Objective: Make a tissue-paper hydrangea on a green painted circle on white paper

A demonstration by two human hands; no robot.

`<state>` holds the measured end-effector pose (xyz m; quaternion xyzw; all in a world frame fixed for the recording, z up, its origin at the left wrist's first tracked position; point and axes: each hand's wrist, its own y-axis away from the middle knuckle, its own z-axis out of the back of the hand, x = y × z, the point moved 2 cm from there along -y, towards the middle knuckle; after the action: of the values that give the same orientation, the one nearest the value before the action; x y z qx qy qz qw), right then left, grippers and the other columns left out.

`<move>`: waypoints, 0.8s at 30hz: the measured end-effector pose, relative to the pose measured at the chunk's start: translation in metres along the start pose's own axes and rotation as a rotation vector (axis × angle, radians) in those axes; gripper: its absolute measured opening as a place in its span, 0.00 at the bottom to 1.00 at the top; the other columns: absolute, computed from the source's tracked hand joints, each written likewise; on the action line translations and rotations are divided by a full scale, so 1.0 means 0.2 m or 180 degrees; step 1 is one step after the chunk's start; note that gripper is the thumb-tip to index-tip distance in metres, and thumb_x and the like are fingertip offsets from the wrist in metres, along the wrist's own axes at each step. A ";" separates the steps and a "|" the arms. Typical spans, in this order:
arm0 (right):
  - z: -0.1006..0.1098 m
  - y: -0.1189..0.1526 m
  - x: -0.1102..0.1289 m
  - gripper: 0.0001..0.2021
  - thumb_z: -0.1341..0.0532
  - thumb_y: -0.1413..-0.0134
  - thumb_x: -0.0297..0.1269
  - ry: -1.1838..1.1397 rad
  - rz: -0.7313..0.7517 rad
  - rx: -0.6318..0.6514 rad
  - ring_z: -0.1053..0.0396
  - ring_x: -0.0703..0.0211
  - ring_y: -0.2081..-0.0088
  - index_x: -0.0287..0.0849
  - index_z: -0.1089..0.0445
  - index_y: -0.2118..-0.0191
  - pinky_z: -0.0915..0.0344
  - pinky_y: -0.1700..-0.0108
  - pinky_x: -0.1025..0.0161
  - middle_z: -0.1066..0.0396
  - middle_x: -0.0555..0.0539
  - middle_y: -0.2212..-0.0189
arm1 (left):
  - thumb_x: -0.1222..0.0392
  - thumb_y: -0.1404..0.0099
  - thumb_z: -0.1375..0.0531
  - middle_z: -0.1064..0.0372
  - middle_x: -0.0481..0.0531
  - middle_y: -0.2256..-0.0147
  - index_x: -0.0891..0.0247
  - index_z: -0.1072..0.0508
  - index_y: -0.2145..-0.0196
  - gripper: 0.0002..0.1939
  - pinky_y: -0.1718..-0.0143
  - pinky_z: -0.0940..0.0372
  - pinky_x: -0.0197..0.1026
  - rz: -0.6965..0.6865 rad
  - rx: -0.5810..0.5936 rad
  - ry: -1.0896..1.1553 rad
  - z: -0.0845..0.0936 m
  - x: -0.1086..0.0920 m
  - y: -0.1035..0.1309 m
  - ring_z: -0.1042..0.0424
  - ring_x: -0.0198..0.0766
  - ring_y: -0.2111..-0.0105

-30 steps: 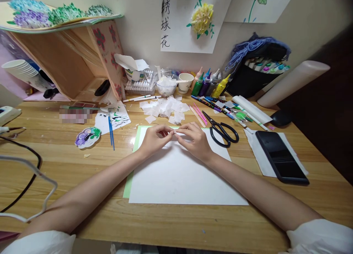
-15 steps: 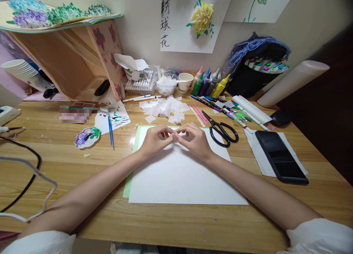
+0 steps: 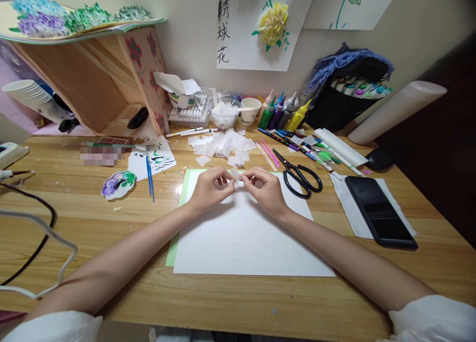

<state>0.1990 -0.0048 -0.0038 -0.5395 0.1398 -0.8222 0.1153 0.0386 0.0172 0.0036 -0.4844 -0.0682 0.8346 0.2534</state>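
Between my fingertips is a small piece of white tissue paper (image 3: 235, 174), pinched from both sides. My left hand (image 3: 212, 187) grips its left side with thumb and fingers closed. On the right side my right hand (image 3: 263, 187) pinches it the same way. Both hands are above the far part of a white sheet of paper (image 3: 245, 243), which lies over a light green sheet (image 3: 171, 253). Just beyond the hands is a loose pile of white tissue squares (image 3: 223, 146). Black-handled scissors (image 3: 297, 173) lie to the right of my right hand.
Left on the table are a paint palette (image 3: 118, 185) and blue brushes (image 3: 149, 176). At the right a phone (image 3: 379, 210) rests on a tissue. Paint bottles (image 3: 277, 115), a paper cup (image 3: 250, 111) and a bowl (image 3: 224, 116) stand at the back. Cables (image 3: 52, 233) run at far left.
My fingertips have moved slightly apart, and more of the tissue piece shows above them. The arms and the white sheet stay in place.
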 end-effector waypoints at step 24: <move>-0.02 -0.05 -0.08 0.13 0.35 0.53 0.41 -0.1286 -0.0709 0.0520 0.34 0.62 0.64 0.43 0.30 0.61 0.36 0.62 0.64 0.30 0.48 0.64 | 0.60 0.39 0.44 0.32 0.49 0.72 0.64 0.31 0.72 0.06 0.68 0.39 0.35 0.0187 0.0181 0.0549 0.01 0.03 -0.01 0.34 0.33 0.71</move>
<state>0.2016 0.0099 -0.0166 -0.6940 -0.0133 -0.7138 0.0927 0.0349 0.0219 0.0006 -0.5488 -0.0082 0.7985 0.2474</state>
